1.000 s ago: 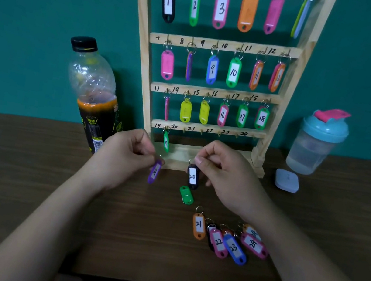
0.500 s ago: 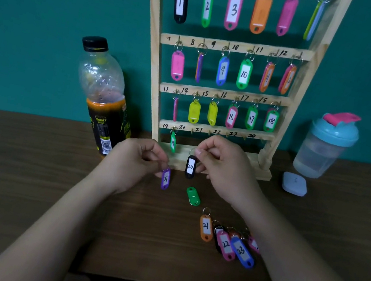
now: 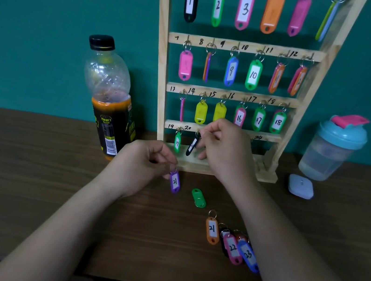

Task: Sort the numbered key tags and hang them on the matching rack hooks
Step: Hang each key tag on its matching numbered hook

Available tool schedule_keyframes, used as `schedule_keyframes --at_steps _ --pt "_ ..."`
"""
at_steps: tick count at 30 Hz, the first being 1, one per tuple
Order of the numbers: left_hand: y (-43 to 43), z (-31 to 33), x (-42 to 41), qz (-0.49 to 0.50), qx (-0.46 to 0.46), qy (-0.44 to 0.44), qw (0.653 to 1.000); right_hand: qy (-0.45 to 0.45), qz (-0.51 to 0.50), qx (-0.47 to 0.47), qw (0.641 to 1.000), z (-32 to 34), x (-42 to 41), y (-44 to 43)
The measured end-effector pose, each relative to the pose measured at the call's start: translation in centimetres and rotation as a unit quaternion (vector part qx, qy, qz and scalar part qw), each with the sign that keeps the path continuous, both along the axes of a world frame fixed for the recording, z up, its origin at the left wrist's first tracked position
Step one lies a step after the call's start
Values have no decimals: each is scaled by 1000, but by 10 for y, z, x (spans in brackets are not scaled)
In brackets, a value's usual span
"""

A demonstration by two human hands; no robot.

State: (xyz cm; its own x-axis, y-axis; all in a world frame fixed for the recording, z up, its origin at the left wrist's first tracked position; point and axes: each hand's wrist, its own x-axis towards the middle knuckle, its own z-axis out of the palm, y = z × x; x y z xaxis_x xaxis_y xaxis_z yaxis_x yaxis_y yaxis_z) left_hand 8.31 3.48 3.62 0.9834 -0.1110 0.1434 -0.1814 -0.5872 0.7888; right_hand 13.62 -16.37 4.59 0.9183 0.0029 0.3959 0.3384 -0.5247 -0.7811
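Purple tag, blk tag, grn tag; brown table, teal wall.

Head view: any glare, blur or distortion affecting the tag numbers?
Head view: dim, even light with no glare; the wide angle splays the rack outward toward the top; the black tag pinched by the right hand is turned and smeared, number unreadable; the purple tag held by the left hand reads only softly.

Plastic drink bottle, black cap, part-filled with orange liquid: is being displayed upright at left on dark wooden table. Shaker cup, teal lid, pink flip cap: is being displayed upright at right, small pale square pad just beside it. Teal wall is being seen behind.
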Motion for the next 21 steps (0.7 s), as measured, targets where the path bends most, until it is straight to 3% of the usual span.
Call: schedule_keyframes --at_steps 3,10,14,17,21 --pt "1 -1 0 -2 1 -2 1000 4 -11 -8 1000 1 2 1" --pt "1 -3 1 -3 -2 -2 1000 -42 -42 -152 987 -9 4 -2" --pt "1 -2 0 -7 -3 1 1000 -49 -3 -175 983 -1 -10 -8" --pt "1 -2 -1 -8 3 2 1000 47 38 -248 967 2 -25 -14" --pt "0 -4 0 -11 11 -4 1000 183 108 -338 917 0 -37 -18"
